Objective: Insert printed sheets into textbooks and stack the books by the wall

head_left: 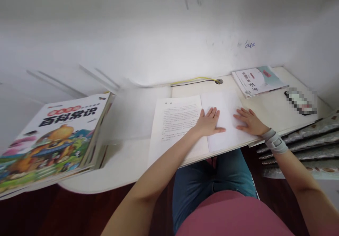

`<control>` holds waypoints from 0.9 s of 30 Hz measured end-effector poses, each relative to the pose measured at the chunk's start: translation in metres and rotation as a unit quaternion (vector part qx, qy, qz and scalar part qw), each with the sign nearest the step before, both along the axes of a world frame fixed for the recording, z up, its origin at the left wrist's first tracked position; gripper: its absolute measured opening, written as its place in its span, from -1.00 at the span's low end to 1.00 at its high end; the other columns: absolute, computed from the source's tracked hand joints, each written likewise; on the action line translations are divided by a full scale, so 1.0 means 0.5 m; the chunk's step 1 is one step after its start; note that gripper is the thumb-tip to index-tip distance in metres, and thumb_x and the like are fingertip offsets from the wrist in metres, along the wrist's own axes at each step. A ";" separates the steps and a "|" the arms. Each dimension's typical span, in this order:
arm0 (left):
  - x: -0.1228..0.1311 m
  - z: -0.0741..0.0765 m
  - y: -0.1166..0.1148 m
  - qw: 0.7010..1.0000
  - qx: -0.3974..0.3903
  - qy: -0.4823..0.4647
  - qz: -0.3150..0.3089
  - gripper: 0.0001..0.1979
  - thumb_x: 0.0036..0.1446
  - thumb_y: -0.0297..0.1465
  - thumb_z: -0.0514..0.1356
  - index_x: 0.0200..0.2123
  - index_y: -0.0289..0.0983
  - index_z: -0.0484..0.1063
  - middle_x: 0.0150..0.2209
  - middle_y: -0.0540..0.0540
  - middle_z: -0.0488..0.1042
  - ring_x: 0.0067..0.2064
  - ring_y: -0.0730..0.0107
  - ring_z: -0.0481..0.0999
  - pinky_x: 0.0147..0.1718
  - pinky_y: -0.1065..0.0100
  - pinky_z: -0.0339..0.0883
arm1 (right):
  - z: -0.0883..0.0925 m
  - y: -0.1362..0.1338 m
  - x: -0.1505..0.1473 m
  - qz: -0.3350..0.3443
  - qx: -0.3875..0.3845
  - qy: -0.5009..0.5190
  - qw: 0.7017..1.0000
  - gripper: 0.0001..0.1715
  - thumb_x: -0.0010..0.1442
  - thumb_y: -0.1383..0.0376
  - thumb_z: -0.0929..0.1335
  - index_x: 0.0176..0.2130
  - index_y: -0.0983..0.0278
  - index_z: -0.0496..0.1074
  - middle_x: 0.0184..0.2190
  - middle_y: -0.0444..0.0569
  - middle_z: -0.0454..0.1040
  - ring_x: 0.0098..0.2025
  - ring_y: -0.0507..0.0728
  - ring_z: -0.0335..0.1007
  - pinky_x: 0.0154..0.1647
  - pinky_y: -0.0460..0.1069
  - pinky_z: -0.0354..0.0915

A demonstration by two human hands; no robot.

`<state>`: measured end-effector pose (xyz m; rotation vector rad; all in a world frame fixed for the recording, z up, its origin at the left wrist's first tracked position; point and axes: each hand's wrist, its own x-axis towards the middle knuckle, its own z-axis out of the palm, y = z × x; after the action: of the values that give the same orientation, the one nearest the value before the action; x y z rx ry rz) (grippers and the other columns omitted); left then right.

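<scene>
A printed sheet (177, 126) and a blank white sheet (225, 118) lie side by side at the near edge of a white desk (79, 183), with the left hand (208, 123) flat across their join and the right hand (250, 121) flat on the blank one, fingers lightly spread on both and pinching nothing. A grey wrist brace (275, 141) wraps the right wrist. From the sheets, a booklet (258, 81) lies at 1 o'clock, a yellow cable (193, 80) runs to a desk grommet (219, 82) at 12 o'clock, and a thick stack of illustrated books (50, 140) sits at 9 o'clock.
</scene>
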<state>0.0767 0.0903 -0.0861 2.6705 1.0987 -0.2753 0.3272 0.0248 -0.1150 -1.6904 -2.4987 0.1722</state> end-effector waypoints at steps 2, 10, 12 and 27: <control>0.003 -0.002 0.002 1.000 -0.001 0.001 0.005 0.02 0.04 0.22 -0.13 0.34 -0.40 -0.24 0.36 -0.34 -0.30 0.36 -0.08 -0.31 0.22 -0.19 -0.37 | 0.000 0.000 0.000 0.000 0.004 -0.001 1.000 -0.34 0.23 0.00 0.22 0.24 0.15 0.17 0.32 0.08 0.03 0.34 0.30 -0.13 0.23 0.35 -0.10; 0.017 -0.004 0.009 1.000 -0.006 0.004 0.001 0.01 0.04 0.22 -0.14 0.34 -0.37 -0.26 0.36 -0.31 -0.34 0.36 -0.08 -0.35 0.21 -0.20 -0.39 | 0.002 0.000 -0.002 0.005 0.002 0.000 1.000 -0.34 0.23 0.00 0.22 0.24 0.16 0.18 0.32 0.10 0.02 0.34 0.30 -0.13 0.23 0.35 -0.11; 0.022 -0.002 0.010 1.000 -0.008 0.003 0.006 0.01 0.05 0.21 -0.14 0.34 -0.39 -0.26 0.36 -0.32 -0.35 0.36 -0.08 -0.36 0.20 -0.23 -0.38 | 0.003 0.000 -0.002 0.004 0.004 0.001 1.000 -0.35 0.24 0.00 0.21 0.24 0.17 0.18 0.31 0.11 0.02 0.34 0.30 -0.14 0.23 0.35 -0.11; 0.054 -0.013 -0.003 0.999 -0.013 0.000 0.030 -0.06 0.09 0.18 -0.19 0.35 -0.31 -0.28 0.37 -0.26 -0.38 0.36 -0.14 -0.37 0.15 -0.34 -0.37 | 0.000 0.003 0.001 0.010 0.000 -0.014 1.000 -0.33 0.25 -0.02 0.18 0.25 0.17 0.15 0.32 0.09 0.01 0.35 0.29 -0.15 0.24 0.33 -0.11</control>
<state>0.1038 0.0888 -0.0928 2.6096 1.1655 -0.2763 0.3277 0.0264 -0.1152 -1.6801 -2.5363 0.1531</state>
